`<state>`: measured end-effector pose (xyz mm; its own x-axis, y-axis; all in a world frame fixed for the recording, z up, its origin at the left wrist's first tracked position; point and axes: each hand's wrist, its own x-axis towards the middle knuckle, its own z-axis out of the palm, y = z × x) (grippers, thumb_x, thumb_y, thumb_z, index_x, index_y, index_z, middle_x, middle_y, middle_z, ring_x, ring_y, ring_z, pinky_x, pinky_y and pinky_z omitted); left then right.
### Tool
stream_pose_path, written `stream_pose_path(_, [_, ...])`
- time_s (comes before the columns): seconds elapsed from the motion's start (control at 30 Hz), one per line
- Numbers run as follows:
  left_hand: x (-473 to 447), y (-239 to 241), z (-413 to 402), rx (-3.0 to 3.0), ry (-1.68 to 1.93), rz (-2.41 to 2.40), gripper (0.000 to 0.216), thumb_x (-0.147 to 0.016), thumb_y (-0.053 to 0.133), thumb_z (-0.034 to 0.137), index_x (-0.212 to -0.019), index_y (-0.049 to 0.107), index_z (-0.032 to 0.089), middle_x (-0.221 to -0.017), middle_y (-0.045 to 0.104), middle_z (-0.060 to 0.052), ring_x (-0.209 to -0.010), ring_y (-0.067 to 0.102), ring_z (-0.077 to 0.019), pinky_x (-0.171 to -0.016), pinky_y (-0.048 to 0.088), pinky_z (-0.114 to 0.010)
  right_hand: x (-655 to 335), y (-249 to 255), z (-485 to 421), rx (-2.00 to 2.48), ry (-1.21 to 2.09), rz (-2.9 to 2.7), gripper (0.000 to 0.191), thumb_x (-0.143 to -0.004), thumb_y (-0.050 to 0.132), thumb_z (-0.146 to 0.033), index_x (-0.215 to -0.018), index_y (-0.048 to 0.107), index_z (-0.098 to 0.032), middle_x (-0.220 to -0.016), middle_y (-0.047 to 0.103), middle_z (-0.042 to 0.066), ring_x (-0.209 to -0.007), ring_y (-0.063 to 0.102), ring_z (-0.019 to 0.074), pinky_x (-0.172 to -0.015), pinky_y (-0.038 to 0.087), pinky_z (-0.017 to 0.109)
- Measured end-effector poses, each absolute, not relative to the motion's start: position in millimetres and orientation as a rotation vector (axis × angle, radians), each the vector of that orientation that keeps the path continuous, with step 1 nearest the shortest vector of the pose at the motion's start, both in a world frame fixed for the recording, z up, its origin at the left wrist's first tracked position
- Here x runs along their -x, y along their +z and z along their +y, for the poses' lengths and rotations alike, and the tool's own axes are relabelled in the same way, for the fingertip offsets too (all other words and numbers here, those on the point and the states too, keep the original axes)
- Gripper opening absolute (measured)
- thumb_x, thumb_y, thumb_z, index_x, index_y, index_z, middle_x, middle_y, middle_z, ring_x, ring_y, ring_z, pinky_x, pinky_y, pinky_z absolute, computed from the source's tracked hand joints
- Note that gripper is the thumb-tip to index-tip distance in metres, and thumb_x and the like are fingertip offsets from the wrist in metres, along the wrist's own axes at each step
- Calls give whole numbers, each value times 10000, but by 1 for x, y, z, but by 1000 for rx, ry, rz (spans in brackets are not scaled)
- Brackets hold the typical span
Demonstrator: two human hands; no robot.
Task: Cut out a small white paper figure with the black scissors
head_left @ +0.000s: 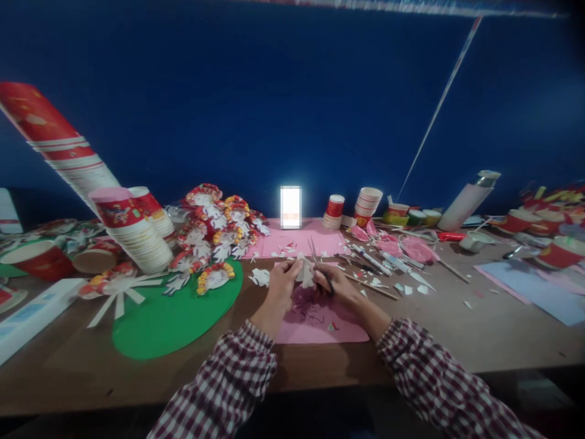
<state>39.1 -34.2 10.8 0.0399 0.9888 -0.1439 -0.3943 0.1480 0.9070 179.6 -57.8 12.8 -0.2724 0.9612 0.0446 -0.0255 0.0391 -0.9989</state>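
Observation:
My left hand (282,283) pinches a small white paper cutout (306,272) in front of me. Wrapped round the dark handles of a pair of scissors (328,281) is my right hand (340,285); the blades point up and away, beside the cutout. Both hands are over a pink sheet (315,326) marked with dark scribbles. Another white paper cutout (260,277) lies just left of my left hand. A small coloured scrap (332,327) rests on the pink sheet.
Decorated paper figures (214,277) pile up at left, partly on a green oval sheet (178,323). Stacked paper cups (132,228) lean behind them. Paper scraps, pens and a wooden stick (372,286) lie at right. A white bottle (466,204) stands tilted near the blue wall.

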Motion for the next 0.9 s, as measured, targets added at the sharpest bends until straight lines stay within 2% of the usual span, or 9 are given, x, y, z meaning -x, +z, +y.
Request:
stream_pose_path(0.2, [-38,7,-37,-904,1155,894,317,-556,773,376,-716,660,126,-607,623,-14,-520,542,-114,-513,432,-236,-184,4,-47,962,1285,-1240,429,-623,761,-386,-937,572,-162,-611,490,-59,-475,424,58,-441,342,186])
stream_pose_path(0.37, [-36,12,-42,-832,1086,826,339,-604,744,426,-741,655,128,-609,621,-18,-528,558,-122,-512,436,-238,-186,2,-44,951,1258,-1185,414,-607,759,-353,-916,574,-151,-566,498,-69,-439,432,57,-415,338,188])
stream_pose_path(0.5, [-34,13,-43,-748,1041,822,347,-645,710,448,-791,642,141,-576,594,2,-463,528,-108,-465,425,-234,-186,3,-44,950,1209,-1166,398,-593,760,-344,-890,568,-161,-590,524,-61,-428,449,54,-391,348,181])
stream_pose_path(0.6, [-34,12,-42,-788,1059,806,288,-649,721,380,-792,636,145,-583,586,15,-488,539,-96,-498,442,-218,-186,4,-44,947,1177,-1153,393,-592,758,-353,-876,556,-171,-613,522,-61,-428,449,50,-389,371,180])
stream_pose_path(0.77, [-34,12,-40,-797,1074,863,248,-570,752,221,-772,628,148,-633,636,-10,-559,596,-131,-531,464,-237,-186,3,-40,971,1137,-1164,433,-584,756,-407,-873,537,-169,-596,502,-66,-403,440,53,-379,388,197])
stream_pose_path(0.9, [-34,9,-37,-789,1123,907,197,-569,717,162,-745,629,153,-612,637,-4,-551,590,-122,-544,463,-234,-187,3,-40,1019,1087,-1194,422,-658,679,-473,-910,543,-163,-553,497,-62,-408,445,76,-401,389,216])
